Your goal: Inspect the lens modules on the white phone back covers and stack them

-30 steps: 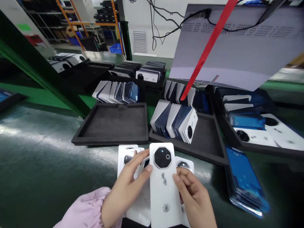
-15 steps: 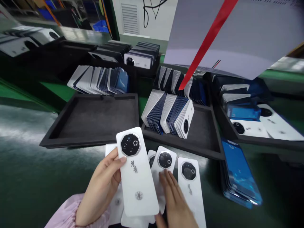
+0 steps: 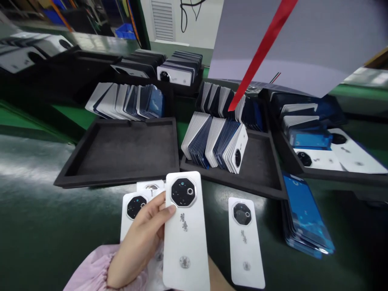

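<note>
My left hand (image 3: 142, 238) grips a white phone back cover (image 3: 185, 238) by its left edge, thumb on the front. The cover stands nearly upright, with a black octagonal camera ring at its top. Only the wrist of my right hand (image 3: 218, 277) shows, at the lower right of that cover; its fingers are hidden behind it. Partly covered by my left hand, another white cover (image 3: 129, 218) and several more lie on the bench. To the right, a single white cover (image 3: 247, 250) lies flat, apart from both hands.
A black foam tray (image 3: 118, 178) is at the left; another tray (image 3: 273, 173) holds a leaning row of white and blue covers (image 3: 212, 137). Blue-filmed covers (image 3: 307, 214) are stacked at the right. A grey panel (image 3: 287, 48) with red tape (image 3: 260, 56) hangs overhead.
The held cover has moved right and straightened. My right hand has gone left behind it. The covers under that hand have left their spot, and another now shows at the left.
</note>
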Tool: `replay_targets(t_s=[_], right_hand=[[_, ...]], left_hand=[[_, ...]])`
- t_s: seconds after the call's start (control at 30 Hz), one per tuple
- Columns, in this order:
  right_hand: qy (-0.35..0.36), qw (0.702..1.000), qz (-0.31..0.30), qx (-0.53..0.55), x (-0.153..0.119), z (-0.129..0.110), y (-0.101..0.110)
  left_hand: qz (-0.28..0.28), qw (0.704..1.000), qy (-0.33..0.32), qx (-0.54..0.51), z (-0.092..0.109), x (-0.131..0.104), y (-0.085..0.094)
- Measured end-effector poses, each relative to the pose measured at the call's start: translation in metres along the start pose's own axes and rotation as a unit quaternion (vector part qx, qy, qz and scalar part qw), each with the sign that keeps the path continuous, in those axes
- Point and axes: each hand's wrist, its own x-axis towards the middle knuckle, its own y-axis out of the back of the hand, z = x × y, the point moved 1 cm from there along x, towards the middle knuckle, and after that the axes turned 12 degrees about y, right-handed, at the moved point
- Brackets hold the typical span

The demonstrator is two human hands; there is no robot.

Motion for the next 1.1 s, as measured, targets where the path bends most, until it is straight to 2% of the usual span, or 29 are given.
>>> replay_targets(t_s=[0.1, 0.2, 0.27, 0.37, 0.5, 0.6, 0.67, 0.73, 0.8, 0.87, 0.97, 1.03, 1.1], right_hand=[[-0.051, 0.997, 0.053, 0.029, 0.002, -0.006, 0.031], [-0.136, 0.974, 0.129, 0.125, 0.001, -0.015, 0.052], [-0.171, 0.961, 0.132, 0.17, -0.001, -0.021, 0.056], [-0.221, 0.953, 0.12, 0.17, -0.004, -0.025, 0.053], [-0.234, 0.953, 0.097, 0.167, -0.006, -0.023, 0.05], [-0.175, 0.979, 0.081, 0.058, -0.007, -0.018, 0.052], [-0.1, 0.983, 0.124, -0.092, -0.007, -0.016, 0.055], [-0.007, 0.953, 0.185, -0.238, -0.007, -0.016, 0.058], [0.068, 0.918, 0.213, -0.328, -0.006, -0.017, 0.059], [0.1, 0.907, 0.21, -0.351, -0.005, -0.018, 0.057], [0.11, 0.903, 0.219, -0.354, -0.004, -0.019, 0.053], [0.125, 0.899, 0.194, -0.371, -0.003, -0.019, 0.054], [0.129, 0.91, 0.149, -0.364, -0.002, -0.018, 0.058]], left_hand=[[-0.044, 0.999, -0.011, 0.027, -0.007, 0.003, 0.004], [-0.066, 0.995, -0.017, 0.074, -0.015, 0.004, 0.005], [-0.063, 0.992, -0.018, 0.108, -0.02, 0.003, 0.003], [-0.055, 0.987, -0.019, 0.148, -0.023, 0.002, -0.002], [-0.065, 0.982, -0.018, 0.175, -0.023, 0.001, -0.005], [-0.049, 0.975, -0.043, 0.214, -0.022, 0.003, -0.005], [-0.025, 0.968, -0.061, 0.242, -0.024, 0.005, -0.004], [-0.007, 0.962, -0.072, 0.263, -0.026, 0.005, -0.003], [0.0, 0.957, -0.085, 0.276, -0.028, 0.005, -0.003], [0.011, 0.952, -0.099, 0.289, -0.029, 0.005, -0.003], [0.028, 0.944, -0.106, 0.311, -0.03, 0.005, -0.004], [0.025, 0.94, -0.102, 0.323, -0.032, 0.005, -0.004], [0.015, 0.938, -0.093, 0.332, -0.034, 0.006, -0.005]])
